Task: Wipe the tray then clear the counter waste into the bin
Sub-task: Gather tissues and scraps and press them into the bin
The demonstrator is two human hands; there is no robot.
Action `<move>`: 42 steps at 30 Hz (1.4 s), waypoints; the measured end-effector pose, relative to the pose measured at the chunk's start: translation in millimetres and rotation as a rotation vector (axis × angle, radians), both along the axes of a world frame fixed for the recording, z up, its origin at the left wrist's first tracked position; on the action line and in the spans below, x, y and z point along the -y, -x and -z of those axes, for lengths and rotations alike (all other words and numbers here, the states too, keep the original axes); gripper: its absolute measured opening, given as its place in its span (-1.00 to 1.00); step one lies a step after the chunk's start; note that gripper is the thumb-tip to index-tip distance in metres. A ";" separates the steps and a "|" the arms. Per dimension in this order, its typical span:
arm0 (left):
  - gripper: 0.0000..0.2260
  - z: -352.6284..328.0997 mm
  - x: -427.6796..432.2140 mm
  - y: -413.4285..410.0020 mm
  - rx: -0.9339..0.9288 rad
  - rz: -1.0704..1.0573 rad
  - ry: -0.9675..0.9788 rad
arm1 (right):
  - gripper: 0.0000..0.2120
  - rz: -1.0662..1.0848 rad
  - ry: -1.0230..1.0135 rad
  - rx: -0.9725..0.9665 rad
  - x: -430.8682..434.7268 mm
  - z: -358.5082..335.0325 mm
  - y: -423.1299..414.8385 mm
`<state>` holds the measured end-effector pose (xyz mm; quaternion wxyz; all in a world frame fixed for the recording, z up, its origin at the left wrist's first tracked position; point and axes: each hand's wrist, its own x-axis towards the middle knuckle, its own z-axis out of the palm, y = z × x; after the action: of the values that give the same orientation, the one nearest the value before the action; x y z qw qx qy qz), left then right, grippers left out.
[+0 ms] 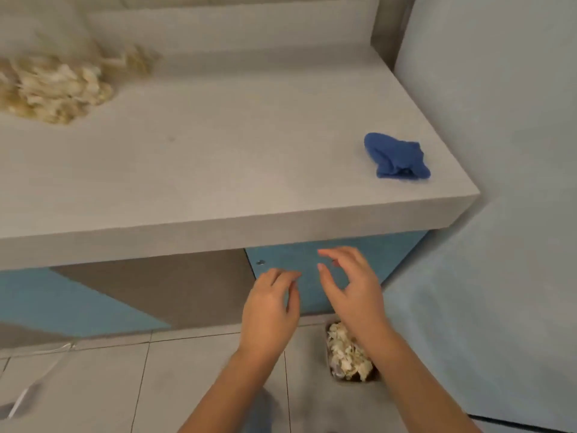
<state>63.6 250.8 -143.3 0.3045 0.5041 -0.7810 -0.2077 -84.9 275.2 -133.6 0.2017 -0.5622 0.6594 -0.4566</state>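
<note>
Two bare hands side by side at lower centre of the frame, below the counter's front edge, both empty. Left hand [270,310] with fingers loosely bent, tips close together, gripping nothing. Right hand [352,292] just beside it, fingers spread and gently curved, thumb apart from the forefinger, likewise gripping nothing. Hands near each other, not touching.

Beneath the right wrist, on the floor at lower centre-right, a small bin [331,371], partly hidden by the forearm, with pale shredded scraps [346,354] inside. Behind the hands, a blue cabinet door [296,256] under the grey counter [218,151]. On the counter top at upper left, a blurred waste heap [53,85], pale and stringy. Near the counter's right corner, a crumpled blue cloth [396,157], well apart from the heap. Pale floor tiles [187,376] along the bottom.
</note>
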 end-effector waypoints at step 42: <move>-0.47 -166.8 467.6 -323.0 -0.206 -0.514 -0.136 | -0.34 -0.303 -0.207 -0.361 547.5 -141.4 -258.0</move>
<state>386.6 -216.8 23.6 0.3904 0.6811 -0.5768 -0.2258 173.1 -272.2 7.8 0.2035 -0.7032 0.6363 -0.2436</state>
